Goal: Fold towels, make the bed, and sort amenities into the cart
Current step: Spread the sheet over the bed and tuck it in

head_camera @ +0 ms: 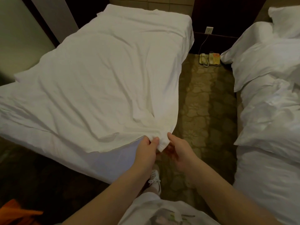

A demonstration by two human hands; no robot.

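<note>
A white sheet [103,75] lies spread and wrinkled over the left bed [112,161]. Its near right corner [162,143] hangs off the foot of the mattress. My left hand [148,150] pinches that corner between thumb and fingers. My right hand [178,151] holds the same corner from the right, with its fingers curled under the cloth and its thumb on the sheet's edge. Both hands are close together at the bed's near right corner.
A second bed [267,111] at the right carries a rumpled white duvet and pillows. Patterned carpet [206,108] runs between the beds. A telephone [210,59] sits on the floor at the far end, corded to a wall socket [209,30]. Orange cloth [17,213] lies at bottom left.
</note>
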